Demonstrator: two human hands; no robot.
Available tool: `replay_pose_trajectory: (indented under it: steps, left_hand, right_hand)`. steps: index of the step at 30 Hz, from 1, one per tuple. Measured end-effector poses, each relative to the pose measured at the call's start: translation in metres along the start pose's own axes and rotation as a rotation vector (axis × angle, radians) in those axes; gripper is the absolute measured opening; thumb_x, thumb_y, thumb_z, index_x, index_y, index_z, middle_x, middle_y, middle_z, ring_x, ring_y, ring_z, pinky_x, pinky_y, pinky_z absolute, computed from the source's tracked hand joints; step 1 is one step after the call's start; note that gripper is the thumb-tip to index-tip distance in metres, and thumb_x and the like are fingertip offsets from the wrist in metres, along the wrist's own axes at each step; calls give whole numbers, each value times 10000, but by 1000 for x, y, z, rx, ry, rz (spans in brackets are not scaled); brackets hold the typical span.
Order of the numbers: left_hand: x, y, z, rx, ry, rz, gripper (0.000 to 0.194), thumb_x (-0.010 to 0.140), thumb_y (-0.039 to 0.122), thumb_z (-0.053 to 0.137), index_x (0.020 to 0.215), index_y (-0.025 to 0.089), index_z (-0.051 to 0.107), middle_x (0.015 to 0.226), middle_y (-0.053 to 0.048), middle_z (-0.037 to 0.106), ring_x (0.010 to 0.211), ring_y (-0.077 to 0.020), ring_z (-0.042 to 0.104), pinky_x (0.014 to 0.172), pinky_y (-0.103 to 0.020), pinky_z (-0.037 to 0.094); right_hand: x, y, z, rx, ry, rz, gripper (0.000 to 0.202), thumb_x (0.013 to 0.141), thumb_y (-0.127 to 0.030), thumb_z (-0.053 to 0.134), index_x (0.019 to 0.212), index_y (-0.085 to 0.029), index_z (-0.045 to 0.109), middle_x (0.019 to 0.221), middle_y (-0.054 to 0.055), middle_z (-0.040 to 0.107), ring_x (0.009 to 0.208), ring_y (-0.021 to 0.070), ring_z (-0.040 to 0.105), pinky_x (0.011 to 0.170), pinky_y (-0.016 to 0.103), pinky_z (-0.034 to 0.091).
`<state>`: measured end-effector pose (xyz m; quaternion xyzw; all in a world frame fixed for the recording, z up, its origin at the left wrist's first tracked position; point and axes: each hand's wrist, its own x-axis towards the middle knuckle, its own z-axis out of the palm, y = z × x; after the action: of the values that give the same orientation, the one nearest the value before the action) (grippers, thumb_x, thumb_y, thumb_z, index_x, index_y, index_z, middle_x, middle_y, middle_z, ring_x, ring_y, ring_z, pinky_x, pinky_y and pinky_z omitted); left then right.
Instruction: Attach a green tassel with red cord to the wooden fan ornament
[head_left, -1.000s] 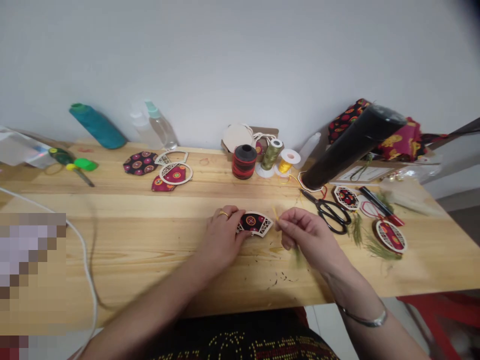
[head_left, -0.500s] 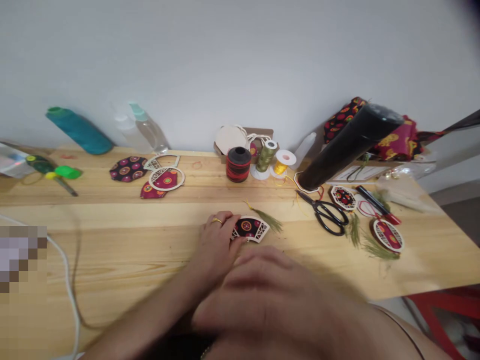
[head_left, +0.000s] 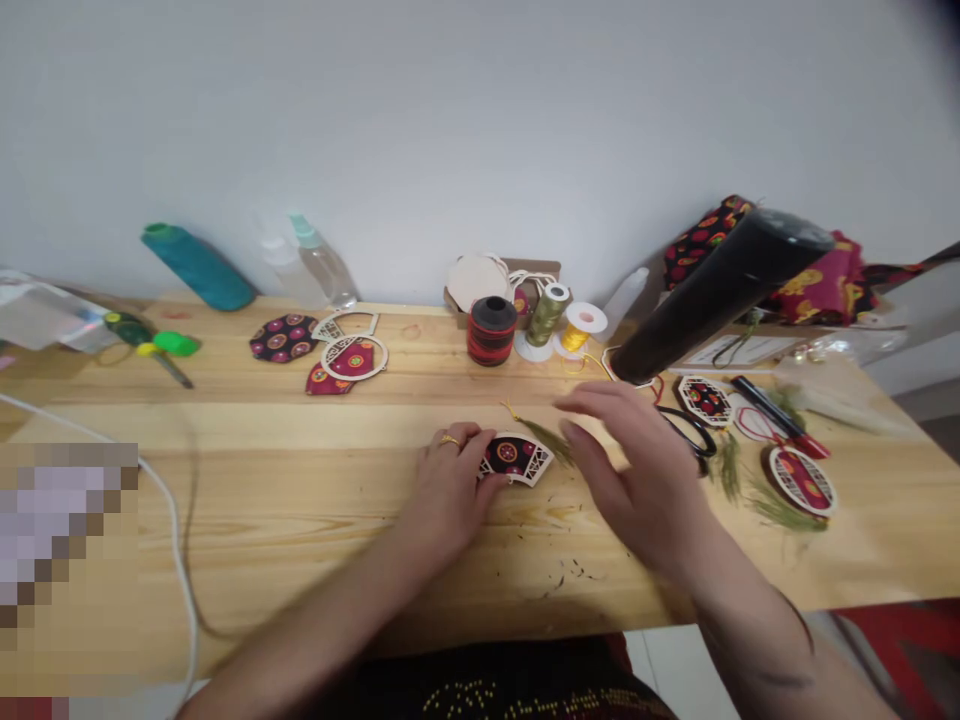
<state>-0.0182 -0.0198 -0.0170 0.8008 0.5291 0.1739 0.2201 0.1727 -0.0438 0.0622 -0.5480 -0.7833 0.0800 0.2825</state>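
The fan-shaped piece (head_left: 517, 455) rests on the counter (head_left: 300, 540), its left end in your left hand (head_left: 454, 478), fingers closed on it; a light hold should spare the openwork. Your right hand (head_left: 637, 465) has parted fingers, apparently gripping nothing, near the tassel (head_left: 545, 436) at the piece's far side; lifting that by its cord (head_left: 512, 410) would protect the strands

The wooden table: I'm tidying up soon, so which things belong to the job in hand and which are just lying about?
Job in hand:
fan-shaped piece, held by the left hand
tassel, beside it, near the open right hand
probably the green thread and yellow thread, matching the tassel's colours

Lying about, apparently:
teal thread cone
spray bottle
white cable
black tube
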Motion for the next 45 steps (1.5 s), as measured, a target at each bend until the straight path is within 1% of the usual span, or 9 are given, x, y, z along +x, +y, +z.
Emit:
replay_pose_trajectory:
  steps: [4,8,12,17,20,23,30,40,45]
  left_hand:
    - [0,1,-1,-5,-7,-6,364,867,287,538,1209,164,547,1197,-125,555,1096,-289,495,911,-477,422]
    - [0,1,0,-2,-8,2,360,863,275,544,1206,166,549,1198,-123,553,1103,-290,494,912,-475,420]
    - [-1,-1,2,0,22,18,343,859,282,551,1190,192,555,1188,-110,556,1096,-282,502,903,-461,425]
    - [-1,-2,2,2,20,24,352,862,284,541,1198,179,547,1181,-115,553,1081,-287,493,895,-468,423]
    - [-1,-2,2,2,13,24,352,866,280,535,1200,171,545,1186,-118,549,1083,-285,487,899,-462,420]
    - [0,-2,2,4,7,29,362,864,282,542,1208,171,540,1194,-116,543,1087,-284,483,906,-465,417]
    - [0,1,-1,-1,-8,25,351,861,279,554,1192,164,550,1179,-116,547,1078,-285,480,903,-476,417]
    - [0,3,-3,-2,-15,10,361,856,278,573,1196,156,557,1189,-117,550,1083,-286,481,916,-479,413]
    - [0,3,-3,5,-16,6,343,861,277,564,1183,160,567,1193,-119,549,1089,-290,480,914,-477,416]
  right_hand:
    - [35,30,41,-105,-219,143,110,853,-190,566,813,-182,668,843,63,686,849,224,586,773,365,461]
    - [43,36,59,-182,-321,186,94,833,-207,595,846,-183,685,889,79,687,893,238,574,767,358,443]
    - [43,33,57,-173,-283,215,117,853,-196,567,867,-174,681,914,89,675,900,237,564,773,355,434]
    - [18,32,47,-17,-206,109,119,843,-263,608,909,-187,672,926,70,651,904,229,544,809,361,448]
    - [1,28,46,16,-227,72,289,812,-290,655,1078,-178,638,1040,92,626,981,251,515,853,392,456]
    - [-5,25,47,24,-250,45,365,794,-291,680,1134,-173,618,1087,100,606,1030,260,485,890,409,452]
    - [0,21,42,-50,-331,4,493,729,-360,733,1168,-191,585,1120,100,588,1048,287,457,854,439,436]
    - [8,16,48,-181,-433,33,332,731,-306,668,1025,-158,621,1017,103,608,1009,275,468,821,380,400]
    - [16,15,47,-265,-497,29,308,722,-333,656,947,-127,614,986,121,606,969,275,480,794,367,385]
